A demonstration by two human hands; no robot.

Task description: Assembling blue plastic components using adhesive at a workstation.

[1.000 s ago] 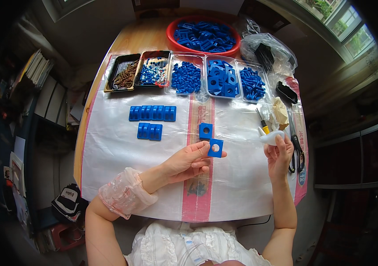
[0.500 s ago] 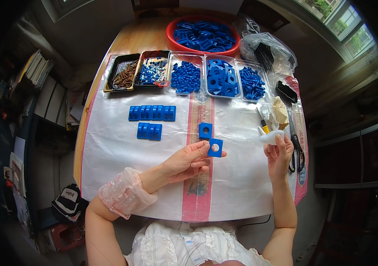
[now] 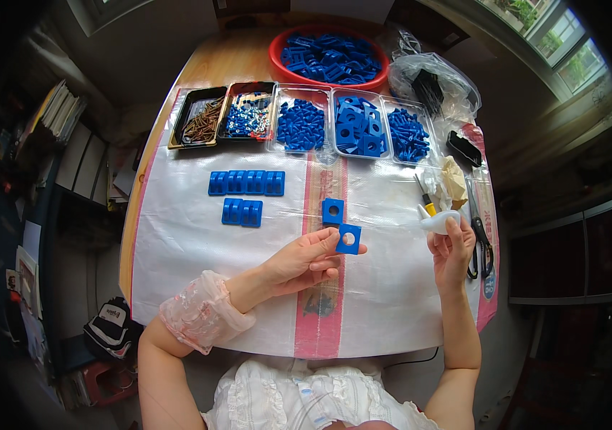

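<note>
My left hand [image 3: 304, 262] pinches a square blue plate [image 3: 354, 249] with a round hole between thumb and fingers, above the middle of the table. Just beyond it, a similar blue holed piece [image 3: 327, 218] lies on the covering. On the right, my right hand [image 3: 453, 249] grips a small white squeeze bottle [image 3: 436, 224], its pointed nozzle tilted up and leftward. Two rows of blue ridged pieces, one far [image 3: 246, 183] and one nearer [image 3: 241, 213], lie left of centre. A screwdriver [image 3: 429, 206] with a yellow and black handle is behind the bottle.
Along the back stand several trays: brown screws [image 3: 202, 123], small mixed hardware [image 3: 247, 115], and blue parts [image 3: 300, 125]. Behind them is a red basin [image 3: 277, 68] of blue pieces. Black-handled scissors [image 3: 486, 251], crumpled paper [image 3: 455, 179] and a clear plastic bag [image 3: 460, 79] lie at the right.
</note>
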